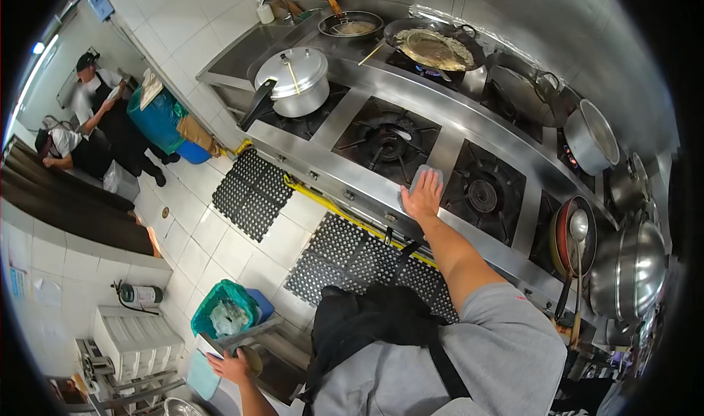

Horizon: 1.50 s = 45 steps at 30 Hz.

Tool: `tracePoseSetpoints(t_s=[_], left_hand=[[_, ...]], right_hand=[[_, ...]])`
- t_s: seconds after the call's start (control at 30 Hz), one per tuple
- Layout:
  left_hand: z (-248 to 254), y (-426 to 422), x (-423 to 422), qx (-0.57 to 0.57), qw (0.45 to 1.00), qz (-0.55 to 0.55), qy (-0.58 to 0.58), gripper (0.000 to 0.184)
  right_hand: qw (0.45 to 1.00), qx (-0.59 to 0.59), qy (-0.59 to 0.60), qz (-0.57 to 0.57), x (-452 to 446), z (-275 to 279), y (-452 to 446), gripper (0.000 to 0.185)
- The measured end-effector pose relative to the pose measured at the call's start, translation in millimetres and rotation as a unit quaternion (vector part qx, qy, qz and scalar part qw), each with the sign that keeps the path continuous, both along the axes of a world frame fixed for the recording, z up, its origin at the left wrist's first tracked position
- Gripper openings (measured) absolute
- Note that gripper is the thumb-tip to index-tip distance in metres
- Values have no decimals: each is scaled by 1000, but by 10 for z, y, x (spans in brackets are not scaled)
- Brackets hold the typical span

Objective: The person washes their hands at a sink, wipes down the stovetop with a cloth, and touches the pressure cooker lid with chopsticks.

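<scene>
My right hand (421,196) lies with its fingers forward over a grey cloth (435,175), pressing it on the steel front ledge of the stove (352,168). The cloth sits between two black burner grates, a middle burner (389,146) and a right burner (482,194). Down at the lower left, my left hand (233,366) rests at the edge of a metal counter (281,357), its fingers apart. Its fingertips reach a flat light-blue piece (202,376); whether they touch it I cannot tell.
A pressure cooker (293,82) stands on the left burner. Behind are a wok (433,46) over a flame, a strainer pan (352,26) and a pot (590,137). A red pan (565,233) with a ladle is at right. A lined bin (224,310) stands below. Two people are at far left.
</scene>
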<state>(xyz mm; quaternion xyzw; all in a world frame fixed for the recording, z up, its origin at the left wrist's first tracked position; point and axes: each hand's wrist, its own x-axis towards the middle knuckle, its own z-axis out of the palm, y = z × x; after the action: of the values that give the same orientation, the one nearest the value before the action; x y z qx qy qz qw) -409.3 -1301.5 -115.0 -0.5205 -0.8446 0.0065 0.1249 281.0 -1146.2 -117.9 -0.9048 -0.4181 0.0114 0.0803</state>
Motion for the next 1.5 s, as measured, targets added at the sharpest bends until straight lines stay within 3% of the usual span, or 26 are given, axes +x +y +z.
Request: tracePoseSetpoints(t_s=[0.67, 1.5], left_hand=[[15, 86, -6, -1, 1000, 21, -2, 42], [48, 57, 39, -2, 1000, 16, -4, 45]], right_hand=[[999, 45, 9, -13, 13, -90, 6, 84], [999, 20, 28, -4, 24, 13, -14, 84]])
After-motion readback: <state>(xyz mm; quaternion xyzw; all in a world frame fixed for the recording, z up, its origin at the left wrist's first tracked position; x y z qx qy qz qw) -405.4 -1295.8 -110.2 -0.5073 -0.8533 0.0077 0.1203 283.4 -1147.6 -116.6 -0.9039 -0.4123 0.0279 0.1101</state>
